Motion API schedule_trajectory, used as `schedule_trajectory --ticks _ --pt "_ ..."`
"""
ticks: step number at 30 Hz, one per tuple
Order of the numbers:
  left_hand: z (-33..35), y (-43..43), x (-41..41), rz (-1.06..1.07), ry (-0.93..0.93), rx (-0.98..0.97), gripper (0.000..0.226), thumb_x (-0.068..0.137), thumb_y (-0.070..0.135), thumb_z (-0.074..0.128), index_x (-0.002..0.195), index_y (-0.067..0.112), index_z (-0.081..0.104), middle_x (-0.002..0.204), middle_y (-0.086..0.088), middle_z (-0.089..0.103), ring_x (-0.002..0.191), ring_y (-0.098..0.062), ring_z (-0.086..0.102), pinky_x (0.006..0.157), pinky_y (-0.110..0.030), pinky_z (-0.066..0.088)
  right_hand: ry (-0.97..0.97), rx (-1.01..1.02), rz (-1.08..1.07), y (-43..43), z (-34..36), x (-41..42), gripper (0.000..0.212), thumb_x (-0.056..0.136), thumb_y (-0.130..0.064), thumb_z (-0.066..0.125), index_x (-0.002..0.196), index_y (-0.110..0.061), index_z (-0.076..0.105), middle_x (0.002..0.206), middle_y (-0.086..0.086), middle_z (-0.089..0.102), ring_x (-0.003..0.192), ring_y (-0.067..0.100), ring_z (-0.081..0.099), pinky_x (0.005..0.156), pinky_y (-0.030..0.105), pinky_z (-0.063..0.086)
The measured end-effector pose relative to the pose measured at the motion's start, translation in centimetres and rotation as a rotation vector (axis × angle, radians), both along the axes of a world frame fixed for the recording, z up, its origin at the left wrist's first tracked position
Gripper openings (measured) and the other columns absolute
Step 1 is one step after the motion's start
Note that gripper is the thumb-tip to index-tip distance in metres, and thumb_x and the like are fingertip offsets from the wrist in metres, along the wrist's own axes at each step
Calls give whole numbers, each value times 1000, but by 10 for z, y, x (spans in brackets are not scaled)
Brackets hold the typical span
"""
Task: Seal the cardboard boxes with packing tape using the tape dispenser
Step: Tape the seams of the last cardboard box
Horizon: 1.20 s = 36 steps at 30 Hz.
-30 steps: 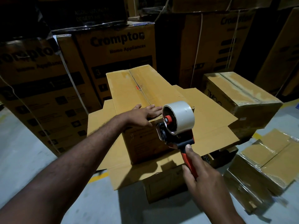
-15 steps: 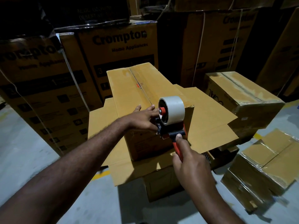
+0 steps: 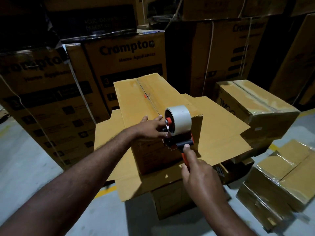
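A closed cardboard box with a centre seam lies on top of flattened cardboard. My right hand grips the orange handle of the tape dispenser, which carries a white tape roll and sits at the box's near top edge. My left hand reaches across the same edge, its fairly straight fingers touching the dispenser's front; any tape end there is hidden by the fingers.
Tall printed cartons stand stacked behind and to the left. A taped box sits at the right, and wrapped flat boxes lie on the floor at the lower right. A lower box supports the flattened cardboard.
The dispenser has moved left and forward onto the box's near edge. My left hand has shifted from lying flat on the box top to touching the dispenser's front.
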State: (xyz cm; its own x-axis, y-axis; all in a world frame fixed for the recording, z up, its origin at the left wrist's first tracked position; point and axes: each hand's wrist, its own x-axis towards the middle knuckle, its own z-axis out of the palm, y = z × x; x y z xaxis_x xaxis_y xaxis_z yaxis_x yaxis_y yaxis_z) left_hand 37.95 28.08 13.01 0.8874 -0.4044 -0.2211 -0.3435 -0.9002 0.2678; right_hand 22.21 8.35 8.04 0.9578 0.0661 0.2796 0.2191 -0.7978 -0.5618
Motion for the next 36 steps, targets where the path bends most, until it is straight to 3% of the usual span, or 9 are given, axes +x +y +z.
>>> schedule_trajectory --ticks 7,13,15,18,20,26,30,33,36 --pt "-8 14 15 -19 20 -40 56 94 48 64 146 36 47 166 3 23 153 -17 14 122 -54 -12 -66 -118 24 3 -2 2 60 103 -36 42 154 -34 10 107 -4 61 83 7 58 68 18 49" --pt "-14 17 14 -37 -98 3 58 84 38 79 134 19 58 127 7 61 131 -20 48 121 -52 7 -63 -210 65 5 -11 -1 68 101 -31 49 155 -33 7 108 -2 61 81 9 60 65 18 48" --pt "-8 15 11 -14 -71 -34 54 83 33 80 130 23 56 123 11 55 136 -21 44 123 -51 3 -44 -167 52 3 -11 -1 64 101 -34 48 154 -34 11 109 -4 62 84 8 60 68 20 51" --pt "5 9 6 -39 35 -35 83 77 37 84 148 29 43 162 5 30 152 -18 13 122 -52 -10 36 -44 25 1 -4 -1 61 101 -37 45 152 -38 12 118 -6 61 98 8 60 76 18 47" --pt "8 8 6 -69 56 19 96 79 37 82 157 34 26 168 5 8 154 -14 -3 120 -52 -14 90 4 0 -2 1 -1 60 101 -37 47 152 -38 15 121 -6 62 102 9 59 78 18 45" --pt "11 -1 12 -25 80 29 68 103 40 49 160 36 12 167 15 -1 155 -13 -6 118 -62 -16 254 111 -52 -24 9 -4 59 98 -37 54 151 -37 27 107 -7 62 81 1 52 71 16 51" --pt "-4 -33 0 241 -209 88 58 101 62 36 151 33 41 164 10 28 152 -18 22 113 -70 -13 171 200 -123 -44 32 -4 59 96 -36 57 149 -40 31 78 -16 52 70 1 57 56 17 49" --pt "-24 -42 -10 287 -487 112 42 104 50 42 137 27 55 155 2 45 144 -19 39 121 -62 8 50 268 -175 -55 54 -3 61 93 -36 62 147 -40 35 81 -13 49 70 1 55 56 20 50" --pt "-30 -33 -11 187 -539 129 42 105 45 42 140 23 52 156 -3 44 145 -21 39 122 -49 22 -35 285 -208 -56 70 -4 62 90 -37 66 146 -40 39 90 -9 49 75 12 61 61 30 58"
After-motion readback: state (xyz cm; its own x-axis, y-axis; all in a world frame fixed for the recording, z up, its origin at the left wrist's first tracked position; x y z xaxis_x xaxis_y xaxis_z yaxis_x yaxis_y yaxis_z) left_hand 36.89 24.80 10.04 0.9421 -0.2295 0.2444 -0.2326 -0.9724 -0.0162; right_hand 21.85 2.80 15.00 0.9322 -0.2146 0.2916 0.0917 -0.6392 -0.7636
